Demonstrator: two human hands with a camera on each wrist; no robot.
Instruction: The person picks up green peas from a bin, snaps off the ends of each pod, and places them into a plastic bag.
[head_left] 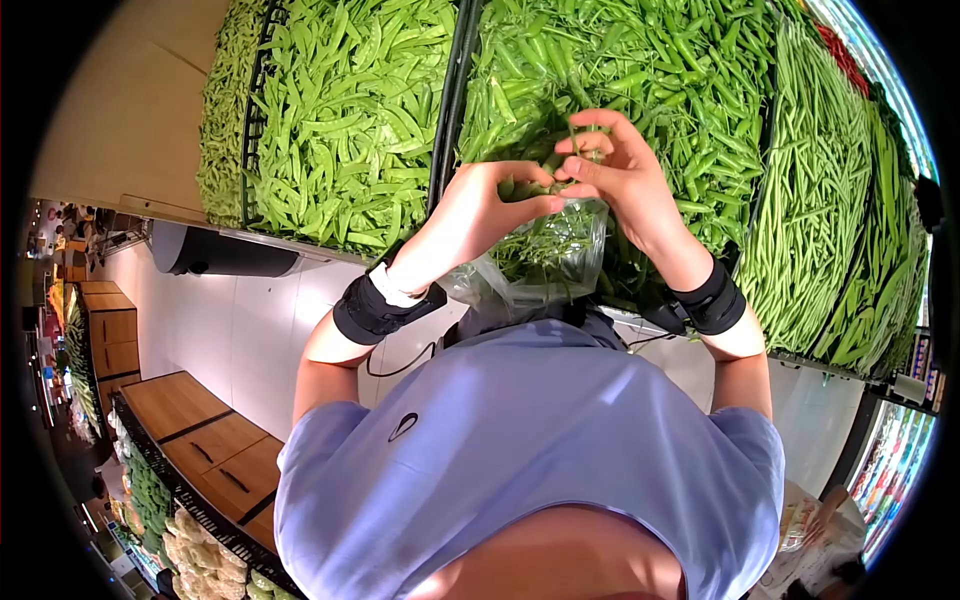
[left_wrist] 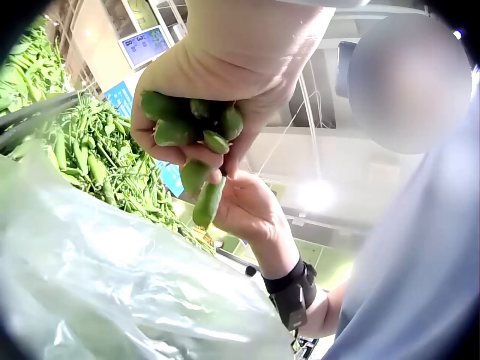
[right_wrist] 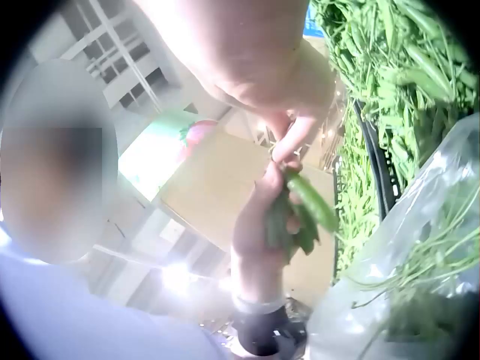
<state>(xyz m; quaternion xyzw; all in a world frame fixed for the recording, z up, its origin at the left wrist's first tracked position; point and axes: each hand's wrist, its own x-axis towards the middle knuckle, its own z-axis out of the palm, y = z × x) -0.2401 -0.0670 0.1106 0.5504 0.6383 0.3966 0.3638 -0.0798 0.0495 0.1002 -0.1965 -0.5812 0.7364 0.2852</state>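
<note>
My left hand [head_left: 480, 215] curls round a small bunch of green pea pods [left_wrist: 176, 124], their ends poking out of the fist in the left wrist view. My right hand [head_left: 630, 180] meets it at the fingertips, thumb and forefinger pinching the end of one pea pod [right_wrist: 311, 202]. That pod points away from the bunch. Just below both hands, a clear plastic bag [head_left: 590, 255] stands open with thin green stems and leafy bits [head_left: 540, 245] inside it. My left wrist and hand overlap part of the bag's rim in the head view.
Behind the hands lies a bin of loose pea pods [head_left: 690, 100]. Flat snow peas [head_left: 350, 130] fill the bin to the left, past a black divider [head_left: 455, 100]. Long green beans [head_left: 815, 190] lie to the right. A scale display [left_wrist: 144, 46] shows in the left wrist view.
</note>
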